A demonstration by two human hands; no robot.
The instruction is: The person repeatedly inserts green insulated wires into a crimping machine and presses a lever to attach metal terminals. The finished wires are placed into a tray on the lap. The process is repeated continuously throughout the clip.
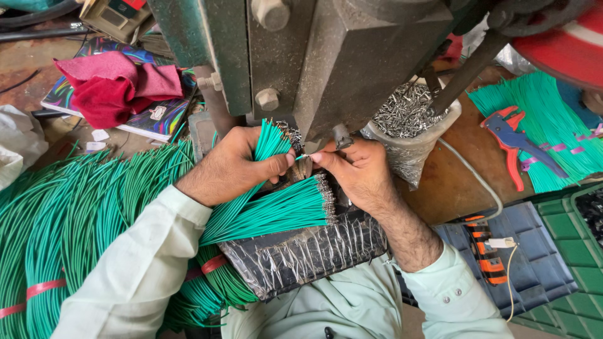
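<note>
While the grey press machine [352, 56] loomed over the worktop [452, 182], the person's left hand [235, 163] was wrapped around a fanned bundle of green wires [267, 147], thumb and fingers closed on them so the stripped ends stood up just under the machine's head. The right hand [358, 169] sat close beside it, its grip narrow: thumb and forefinger pinched a single green wire [301, 156], holding its tip at the small die at the foot of the press. Between and below the two hands a second bunch of green wires [276, 210] lay flat, its metal-tipped ends pointing toward the right wrist, resting on a black block wrapped in clear tape [301, 251]. A great heap of long green wires [69, 220], tied with red bands, spread across the left side and curved under the pale sleeve. Just right of the press stood a plastic-lined tub of small metal terminals [408, 125], near the right hand but not touching it. Farther right, well apart, a red and blue hand tool [515, 144] lay on another sheaf of green wires [546, 125]. Behind the left hand, a red cloth [113, 85] rested on a colourful book, and a green plastic crate [565, 251] stood at the lower right
</note>
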